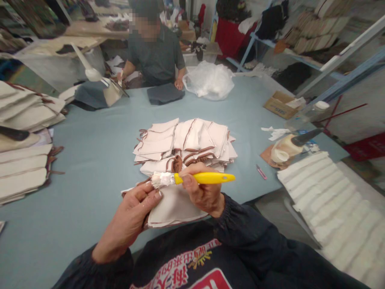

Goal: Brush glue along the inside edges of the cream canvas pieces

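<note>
Note stack of pale pieces (192,138) just beyond right hand (207,195), pale panel (177,206) directly beneath it. Pinching panel edge in left hand (132,210), gripping yellow brush (212,178) in right, probably best stroke thinly, sparing nearby left fingertips (147,186).

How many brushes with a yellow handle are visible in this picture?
1: the yellow-handled brush is in the right hand, its bristle end near the left hand. Others may be hidden.
</note>
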`<state>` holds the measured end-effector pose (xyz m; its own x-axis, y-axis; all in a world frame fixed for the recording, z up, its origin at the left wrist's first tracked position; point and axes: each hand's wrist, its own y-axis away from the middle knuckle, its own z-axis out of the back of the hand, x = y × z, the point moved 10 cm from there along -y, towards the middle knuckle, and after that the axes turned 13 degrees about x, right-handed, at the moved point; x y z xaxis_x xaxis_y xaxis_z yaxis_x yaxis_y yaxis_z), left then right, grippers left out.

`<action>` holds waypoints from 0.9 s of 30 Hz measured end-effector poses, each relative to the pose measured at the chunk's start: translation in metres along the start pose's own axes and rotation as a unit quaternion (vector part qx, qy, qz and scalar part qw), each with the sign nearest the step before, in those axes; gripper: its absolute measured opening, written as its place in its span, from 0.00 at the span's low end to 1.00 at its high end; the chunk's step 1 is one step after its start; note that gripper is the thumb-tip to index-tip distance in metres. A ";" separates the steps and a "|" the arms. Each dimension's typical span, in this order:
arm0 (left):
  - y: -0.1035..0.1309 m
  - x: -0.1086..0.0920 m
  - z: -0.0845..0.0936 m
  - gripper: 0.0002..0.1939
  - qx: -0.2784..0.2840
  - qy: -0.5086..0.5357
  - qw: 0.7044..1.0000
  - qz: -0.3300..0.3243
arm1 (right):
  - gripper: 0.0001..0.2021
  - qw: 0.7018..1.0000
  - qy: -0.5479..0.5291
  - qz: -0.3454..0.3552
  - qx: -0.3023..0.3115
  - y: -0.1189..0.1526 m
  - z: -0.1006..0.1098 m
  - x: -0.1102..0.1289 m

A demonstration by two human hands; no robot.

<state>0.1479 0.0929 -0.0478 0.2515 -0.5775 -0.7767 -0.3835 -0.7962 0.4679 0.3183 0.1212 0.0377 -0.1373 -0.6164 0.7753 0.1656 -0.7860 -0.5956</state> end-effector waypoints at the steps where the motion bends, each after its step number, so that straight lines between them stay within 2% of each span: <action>1: 0.000 0.000 0.002 0.26 -0.006 0.000 1.000 0.003 | 0.05 1.000 0.001 0.002 -0.010 0.000 0.001 -0.002; 4: 0.001 0.000 0.007 0.25 -0.010 0.012 1.000 0.009 | 0.05 0.998 -0.019 -0.006 -0.056 0.005 0.006 -0.009; 9: 0.000 0.000 0.018 0.27 -0.009 0.031 0.999 0.008 | 0.09 0.999 -0.018 -0.025 -0.025 0.004 -0.012 -0.016; 12: 0.002 -0.001 0.021 0.27 -0.004 0.030 0.999 0.014 | 0.09 0.995 -0.050 -0.037 -0.083 0.004 -0.007 -0.028; 13: 0.002 -0.002 0.021 0.28 0.002 0.029 0.999 0.015 | 0.08 0.994 -0.048 -0.044 -0.086 0.002 -0.008 -0.032; 17: 0.004 -0.005 0.020 0.31 0.027 0.011 0.999 0.017 | 0.10 0.998 0.042 -0.052 -0.004 -0.008 -0.032 -0.035; 19: 0.004 -0.008 0.024 0.31 0.033 -0.009 0.999 0.011 | 0.10 0.995 0.086 -0.042 0.011 -0.010 -0.042 -0.030; 23: 0.003 -0.025 0.041 0.27 0.037 -0.100 0.993 -0.049 | 0.11 0.991 0.127 -0.023 -0.022 -0.016 -0.045 -0.018; 27: 0.010 -0.048 0.057 0.22 0.037 -0.277 0.948 -0.151 | 0.10 0.988 0.141 -0.045 -0.037 -0.029 -0.038 -0.021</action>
<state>0.0811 0.1227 -0.0301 -0.1387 -0.1259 -0.9823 -0.4341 -0.8838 0.1745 0.2796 0.1555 0.0304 -0.4161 -0.5241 0.7430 0.0701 -0.8332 -0.5485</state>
